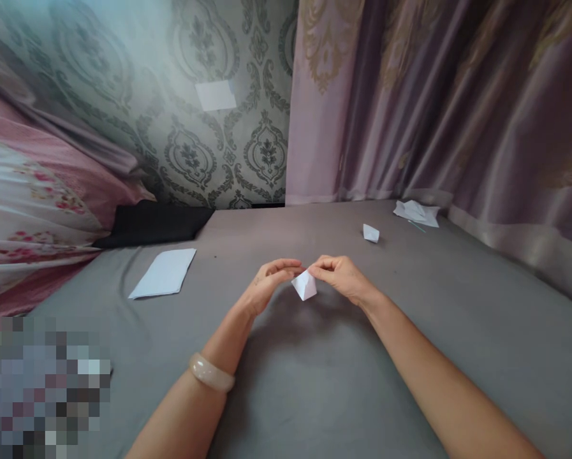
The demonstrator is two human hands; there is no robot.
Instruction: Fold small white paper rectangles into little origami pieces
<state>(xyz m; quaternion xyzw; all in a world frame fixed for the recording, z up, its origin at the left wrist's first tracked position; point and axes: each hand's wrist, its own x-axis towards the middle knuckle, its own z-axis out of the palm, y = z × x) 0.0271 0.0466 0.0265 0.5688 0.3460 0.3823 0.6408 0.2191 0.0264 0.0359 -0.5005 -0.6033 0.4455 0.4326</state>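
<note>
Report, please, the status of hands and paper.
Right hand pinches folded white paper. Left hand close beside, contact unclear. Second folded piece lies farther off, not in the way.

On the grey cloth surface (290,395) lie white sheets (165,274) at left, black fabric (159,223) at far left, and at far right 1 small folded paper (370,233), loose papers (416,211) and 1 thin strip (416,225).

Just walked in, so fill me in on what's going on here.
A person's right hand pinches a small folded white paper; the left hand is beside it, though whether it touches is unclear. On the grey cloth, white paper sheets lie to the left and a second folded paper farther off to the right.
</note>
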